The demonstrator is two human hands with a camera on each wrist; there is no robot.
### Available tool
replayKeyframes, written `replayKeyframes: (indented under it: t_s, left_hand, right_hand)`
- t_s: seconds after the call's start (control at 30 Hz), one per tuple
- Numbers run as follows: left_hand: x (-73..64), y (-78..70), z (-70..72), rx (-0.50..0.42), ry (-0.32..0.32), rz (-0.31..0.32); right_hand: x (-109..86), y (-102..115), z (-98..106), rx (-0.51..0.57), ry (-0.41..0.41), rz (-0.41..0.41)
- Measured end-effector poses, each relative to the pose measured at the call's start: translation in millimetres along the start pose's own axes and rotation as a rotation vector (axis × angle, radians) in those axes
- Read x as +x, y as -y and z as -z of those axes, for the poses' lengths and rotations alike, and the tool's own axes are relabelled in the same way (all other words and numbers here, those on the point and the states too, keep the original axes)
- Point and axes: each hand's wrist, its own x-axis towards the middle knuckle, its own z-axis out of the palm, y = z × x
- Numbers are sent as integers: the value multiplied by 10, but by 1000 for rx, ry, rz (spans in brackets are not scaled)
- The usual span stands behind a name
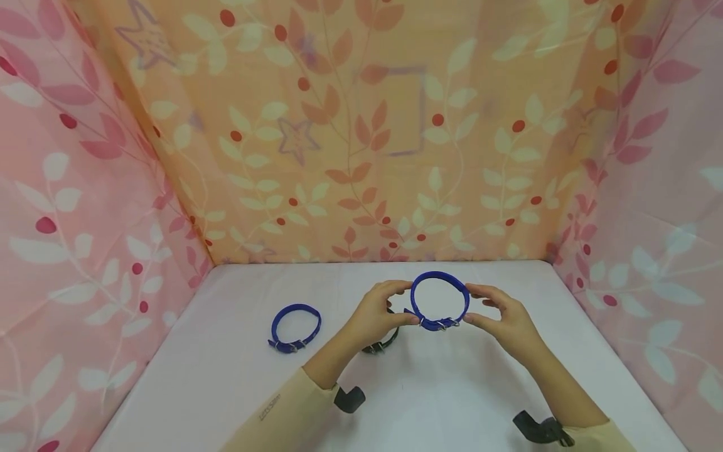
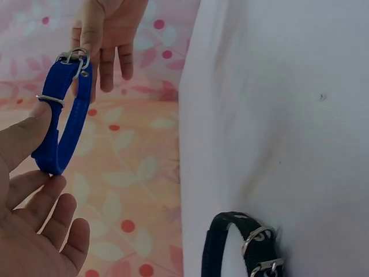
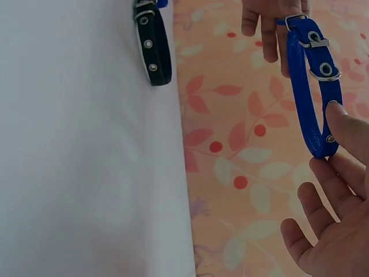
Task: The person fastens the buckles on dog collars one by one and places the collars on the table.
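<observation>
A blue buckled pet collar point(image 1: 435, 324), closed into a loop, is held up above the white table. My left hand point(image 1: 373, 314) pinches its left side between thumb and fingers. On the opposite side my right hand point(image 1: 508, 323) pinches it the same way. Metal buckle and ring of this collar point(image 2: 57, 98) show in the left wrist view, and eyelets along the strap point(image 3: 326, 69) in the right wrist view. Behind my left hand a black collar point(image 1: 390, 342) stands on the table, partly hidden. Further left is a second blue collar point(image 1: 296, 345), also buckled into a loop.
A white cloth covers the table point(image 1: 452, 402). Orange leaf-patterned fabric point(image 1: 350, 125) hangs behind it, with pink patterned fabric point(image 1: 79, 220) along the left and right sides. Dark bands point(image 1: 350, 399) sit at both wrists.
</observation>
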Motion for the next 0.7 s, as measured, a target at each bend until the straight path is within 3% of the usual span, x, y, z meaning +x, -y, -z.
replayKeyframes:
  t_s: [0.4,0.7]
  left_hand:
    - [252,210,-339,14,-38,39]
    - [326,347,-564,-4,-18,165]
  right_hand:
    - [63,-330,12,15,25,-61]
    - [93,-542,3,-25,119,-139]
